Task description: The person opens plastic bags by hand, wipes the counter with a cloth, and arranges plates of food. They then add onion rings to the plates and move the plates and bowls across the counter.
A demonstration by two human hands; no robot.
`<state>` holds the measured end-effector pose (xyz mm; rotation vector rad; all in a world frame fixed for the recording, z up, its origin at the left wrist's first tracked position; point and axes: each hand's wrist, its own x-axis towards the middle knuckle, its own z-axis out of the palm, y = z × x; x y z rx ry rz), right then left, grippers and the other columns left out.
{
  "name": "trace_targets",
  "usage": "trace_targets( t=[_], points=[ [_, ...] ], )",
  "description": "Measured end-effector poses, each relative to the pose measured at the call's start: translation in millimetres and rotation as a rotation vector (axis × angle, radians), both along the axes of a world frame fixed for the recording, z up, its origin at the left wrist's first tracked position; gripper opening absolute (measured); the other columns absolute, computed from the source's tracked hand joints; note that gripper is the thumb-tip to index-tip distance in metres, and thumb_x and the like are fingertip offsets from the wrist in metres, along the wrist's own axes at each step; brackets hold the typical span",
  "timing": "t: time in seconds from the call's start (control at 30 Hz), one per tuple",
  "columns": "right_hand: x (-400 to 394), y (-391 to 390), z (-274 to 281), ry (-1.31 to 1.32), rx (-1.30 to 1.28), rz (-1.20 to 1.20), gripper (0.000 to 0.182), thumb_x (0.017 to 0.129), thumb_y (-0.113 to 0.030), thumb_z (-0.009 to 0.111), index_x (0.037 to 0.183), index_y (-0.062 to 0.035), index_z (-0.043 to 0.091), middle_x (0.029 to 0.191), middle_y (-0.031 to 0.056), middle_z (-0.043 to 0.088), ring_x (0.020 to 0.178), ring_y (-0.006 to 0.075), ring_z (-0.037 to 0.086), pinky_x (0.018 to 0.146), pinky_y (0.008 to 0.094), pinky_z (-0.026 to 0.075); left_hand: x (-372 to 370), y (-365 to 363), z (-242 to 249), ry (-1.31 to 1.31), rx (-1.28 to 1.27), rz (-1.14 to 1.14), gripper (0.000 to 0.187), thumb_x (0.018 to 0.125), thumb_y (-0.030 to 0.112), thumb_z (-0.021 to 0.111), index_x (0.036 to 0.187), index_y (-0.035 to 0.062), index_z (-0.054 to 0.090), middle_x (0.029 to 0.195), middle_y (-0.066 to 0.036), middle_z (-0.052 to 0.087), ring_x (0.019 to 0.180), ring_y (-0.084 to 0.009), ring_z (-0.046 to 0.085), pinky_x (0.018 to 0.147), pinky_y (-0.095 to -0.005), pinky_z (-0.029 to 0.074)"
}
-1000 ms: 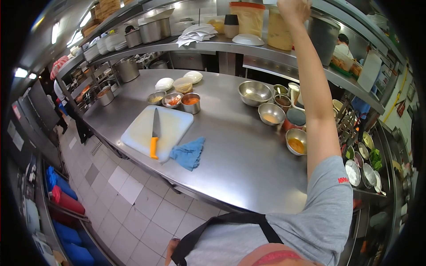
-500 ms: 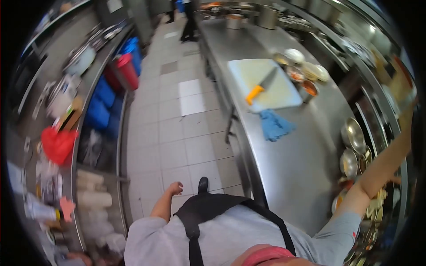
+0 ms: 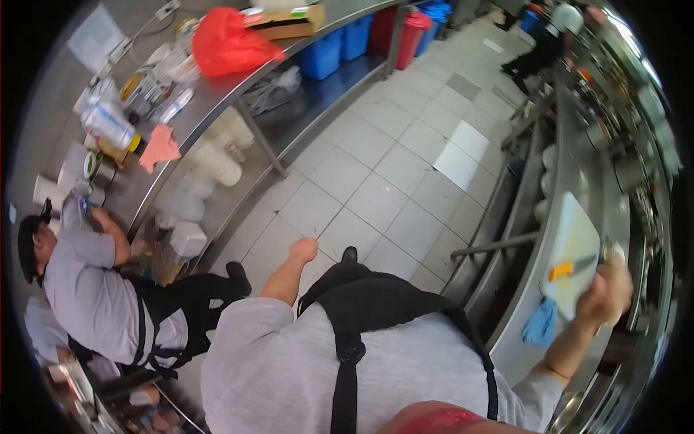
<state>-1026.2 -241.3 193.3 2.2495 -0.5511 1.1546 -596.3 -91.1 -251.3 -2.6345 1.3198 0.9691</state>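
My left hand [image 3: 303, 250] hangs over the tiled floor, its fingers curled into a loose fist with nothing visible in them. My right hand [image 3: 606, 295] is above the steel worktable, beside the right edge of a white cutting board [image 3: 570, 224]. Its fingers look curled, but blur and the angle hide what they hold, if anything. A pale rounded dish [image 3: 617, 315] shows partly behind that hand. Lying on the board is a knife with an orange handle [image 3: 561, 271], its blade pointing toward the hand. A crumpled blue cloth or glove [image 3: 539, 324] lies by the board's near edge.
A co-worker [image 3: 108, 289] stands close on my left, at a counter [image 3: 210, 108] with a red bag [image 3: 233, 45] and packages. Another person [image 3: 553, 40] is farther along the aisle. Blue bins [image 3: 322, 55] and a red bin [image 3: 412, 40] sit beneath the counter.
My view has swung left, bringing the co-worker into sight. My right hand has come into view from the right shelf side to beside the board. My left hand's fingers are more closed.
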Motion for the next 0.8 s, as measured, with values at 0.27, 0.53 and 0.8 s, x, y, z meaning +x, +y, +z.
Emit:
trace_targets(
  t=[0.27, 0.53, 0.8],
  points=[
    [193, -113, -262, 0.254, 0.963, 0.042, 0.032, 0.084, -0.022, 0.050, 0.059, -0.0015, 0.046, 0.052, 0.0200, 0.042, 0.045, 0.0352, 0.041, 0.043, 0.0386, 0.034, 144, 7, 20, -0.139, -0.281, 0.485, 0.030, 0.083, 0.027, 0.037, 0.093, 0.0044, 0.055, 0.090, -0.021, 0.058, 0.089, -0.0366, 0.054, 0.075, -0.0445, 0.043],
    [283, -162, -352, 0.815, 1.204, 0.150, 0.020, 0.070, 0.000, 0.050, 0.088, -0.0086, 0.049, 0.088, 0.0171, 0.053, 0.077, 0.0382, 0.053, 0.063, 0.0454, 0.043, 303, 20, 133, -0.703, -0.799, 0.546, 0.030, 0.065, 0.005, 0.054, 0.095, 0.0072, 0.052, 0.091, -0.016, 0.052, 0.088, -0.0345, 0.047, 0.075, -0.0422, 0.041],
    [506, -231, -326, 0.709, 1.035, 0.560, 0.040, 0.058, 0.006, 0.059, 0.096, -0.0052, 0.054, 0.090, 0.0131, 0.054, 0.074, 0.0294, 0.056, 0.064, 0.0363, 0.046, 471, 30, 190, -1.029, -0.701, 0.621, 0.032, 0.071, 0.019, 0.056, 0.099, 0.0035, 0.051, 0.101, -0.017, 0.051, 0.096, -0.0364, 0.046, 0.080, -0.0425, 0.040]
  ],
)
